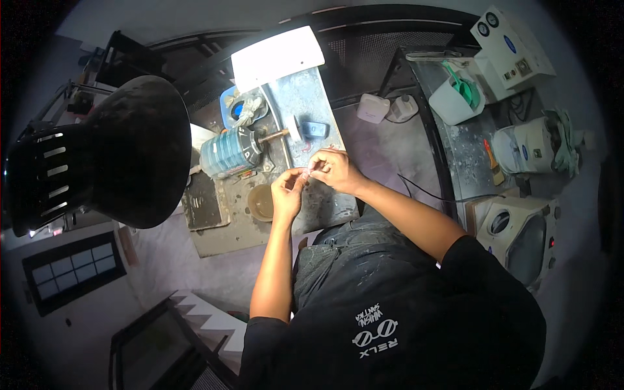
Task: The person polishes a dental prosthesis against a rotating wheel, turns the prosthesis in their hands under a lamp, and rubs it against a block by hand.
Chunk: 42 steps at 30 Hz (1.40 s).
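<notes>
My left hand [288, 194] and my right hand [338, 173] meet above the workbench [325, 211], fingertips pinched round a small pale pink object [306, 174], partly hidden by the fingers. Just beyond them are a white disc [293, 129] on a shaft, a translucent blue plastic jug [227, 153] lying sideways around the shaft's base, and a small blue container [315, 130]. A tan bowl [259, 203] sits left of my left wrist.
A black lamp shade [136, 149] looms at left. A blue tub [229, 110] with cloth and a white panel [277, 55] are at the back. Right, a side bench [468, 182] holds machines and a white bucket [454, 104]; plastic canisters [373, 108] stand between.
</notes>
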Each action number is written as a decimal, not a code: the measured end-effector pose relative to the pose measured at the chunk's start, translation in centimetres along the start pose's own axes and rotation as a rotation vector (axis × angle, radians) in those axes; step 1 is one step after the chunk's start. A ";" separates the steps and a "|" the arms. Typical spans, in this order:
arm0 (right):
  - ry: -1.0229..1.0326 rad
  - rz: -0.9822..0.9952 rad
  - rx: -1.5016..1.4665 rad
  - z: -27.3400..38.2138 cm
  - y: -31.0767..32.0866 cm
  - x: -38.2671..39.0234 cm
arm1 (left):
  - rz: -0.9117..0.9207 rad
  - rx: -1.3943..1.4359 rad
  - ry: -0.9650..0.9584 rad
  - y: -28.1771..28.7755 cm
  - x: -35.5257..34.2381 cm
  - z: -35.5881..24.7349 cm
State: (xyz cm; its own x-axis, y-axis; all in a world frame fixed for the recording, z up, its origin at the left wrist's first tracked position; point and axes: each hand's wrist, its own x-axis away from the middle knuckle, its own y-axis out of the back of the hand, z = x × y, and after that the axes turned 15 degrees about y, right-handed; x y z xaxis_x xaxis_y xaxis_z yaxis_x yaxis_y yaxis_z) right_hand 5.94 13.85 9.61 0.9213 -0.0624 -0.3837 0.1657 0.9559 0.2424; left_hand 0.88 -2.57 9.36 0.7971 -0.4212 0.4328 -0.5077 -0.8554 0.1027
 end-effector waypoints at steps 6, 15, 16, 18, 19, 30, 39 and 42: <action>-0.173 -0.046 -0.027 -1.3 -0.5 -1.0 | 0.043 0.124 -0.090 0.2 -2.0 0.9; -0.528 0.001 -0.163 -6.1 -2.1 -3.5 | -0.098 0.313 0.066 -0.3 -7.9 5.8; -0.591 -0.027 -0.228 -7.1 -1.8 -3.4 | -0.091 0.315 0.063 -1.0 -8.3 5.2; -0.592 -0.055 -0.248 -8.4 -1.9 -3.6 | -0.112 0.399 0.200 -1.6 -9.1 4.5; -0.612 -0.109 -0.298 -8.7 -2.2 -3.9 | -0.129 0.416 0.189 -1.6 -9.5 4.4; -0.534 -0.271 -0.234 -9.0 -3.4 -4.6 | -0.219 0.671 0.319 -2.4 -11.9 3.0; -0.594 -0.304 -0.189 -8.1 -4.3 -5.1 | -0.195 0.821 0.548 -1.3 -12.3 1.6; -0.572 -0.348 -0.208 -8.8 -4.5 -4.8 | -0.176 0.793 0.547 -1.3 -12.3 1.2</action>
State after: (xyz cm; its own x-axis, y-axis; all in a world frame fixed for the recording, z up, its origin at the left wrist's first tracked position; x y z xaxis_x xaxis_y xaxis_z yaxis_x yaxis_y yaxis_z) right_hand -2.33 12.39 2.47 0.8771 -0.4611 0.1346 0.4662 0.8847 -0.0068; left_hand -7.86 3.39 2.80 0.4770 -0.2413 0.8451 0.1306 -0.9314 -0.3396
